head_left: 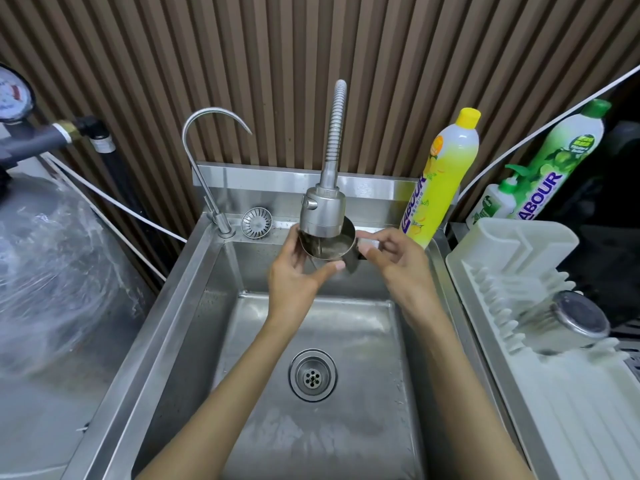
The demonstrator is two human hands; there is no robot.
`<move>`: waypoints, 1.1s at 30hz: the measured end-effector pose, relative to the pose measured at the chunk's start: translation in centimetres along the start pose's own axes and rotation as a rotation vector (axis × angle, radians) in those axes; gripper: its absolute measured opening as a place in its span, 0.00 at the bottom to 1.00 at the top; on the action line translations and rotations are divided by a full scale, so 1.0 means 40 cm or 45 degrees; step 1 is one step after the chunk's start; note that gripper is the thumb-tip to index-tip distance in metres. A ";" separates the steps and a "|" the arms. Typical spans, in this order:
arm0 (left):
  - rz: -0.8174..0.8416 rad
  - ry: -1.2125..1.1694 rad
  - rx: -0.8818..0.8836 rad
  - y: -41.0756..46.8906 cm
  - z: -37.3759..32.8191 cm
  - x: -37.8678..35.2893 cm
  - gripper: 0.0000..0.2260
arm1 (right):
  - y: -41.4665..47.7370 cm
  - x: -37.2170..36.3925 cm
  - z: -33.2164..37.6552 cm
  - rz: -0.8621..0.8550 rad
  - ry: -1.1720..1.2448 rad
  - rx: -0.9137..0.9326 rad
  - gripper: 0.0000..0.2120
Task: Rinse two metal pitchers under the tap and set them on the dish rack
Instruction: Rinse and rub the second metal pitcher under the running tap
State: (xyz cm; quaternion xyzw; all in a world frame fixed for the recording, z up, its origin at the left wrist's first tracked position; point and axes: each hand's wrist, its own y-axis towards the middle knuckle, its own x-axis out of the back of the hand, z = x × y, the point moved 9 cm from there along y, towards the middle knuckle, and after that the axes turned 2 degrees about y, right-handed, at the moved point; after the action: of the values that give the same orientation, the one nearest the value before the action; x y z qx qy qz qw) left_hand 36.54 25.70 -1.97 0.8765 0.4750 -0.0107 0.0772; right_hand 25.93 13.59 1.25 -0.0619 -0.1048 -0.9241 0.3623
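I've got the metal pitcher (329,245) up under the spray tap head (322,211), over the sink (194,306). My left hand (294,275) cups its body, my right hand (391,254) pinches the handle. Second pitcher (571,320) lies on its side on the white dish rack (512,244).

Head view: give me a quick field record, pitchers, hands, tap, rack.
pitcher_1: held over the sink, mouth tilted up under the spray tap
left hand: gripping pitcher_1 from its left side
right hand: on the handle side of pitcher_1
pitcher_2: upside down on the dish rack, right of the sink
water flow: cannot tell
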 end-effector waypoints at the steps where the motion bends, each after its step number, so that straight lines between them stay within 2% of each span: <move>1: -0.042 0.052 -0.036 0.000 -0.008 0.013 0.34 | 0.005 -0.016 -0.017 0.029 0.104 -0.036 0.09; 8: -0.287 0.750 -0.326 -0.023 -0.116 0.085 0.32 | 0.011 -0.114 -0.109 0.201 0.490 -0.272 0.04; 13: -0.190 0.977 -0.149 -0.011 -0.101 0.104 0.29 | -0.001 -0.120 -0.124 0.212 0.430 -0.320 0.06; 19: -0.115 0.767 0.043 -0.021 -0.049 0.101 0.25 | 0.013 -0.074 -0.115 0.139 0.234 -0.306 0.06; 25: -0.117 0.595 0.103 -0.034 -0.005 0.091 0.21 | -0.003 -0.072 -0.137 0.148 0.281 -0.351 0.06; 28: -0.094 0.407 0.230 -0.035 0.037 0.098 0.21 | -0.009 -0.083 -0.152 0.160 0.254 -0.374 0.06; 33: -0.093 0.148 0.435 -0.046 0.102 0.085 0.14 | -0.008 -0.071 -0.169 0.086 0.097 -0.453 0.07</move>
State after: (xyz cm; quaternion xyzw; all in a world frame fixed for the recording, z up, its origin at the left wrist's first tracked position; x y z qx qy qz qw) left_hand 37.07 28.91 -6.53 0.8583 0.5013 -0.0435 -0.1008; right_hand 27.52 14.06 -5.92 -0.0934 0.0764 -0.9169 0.3803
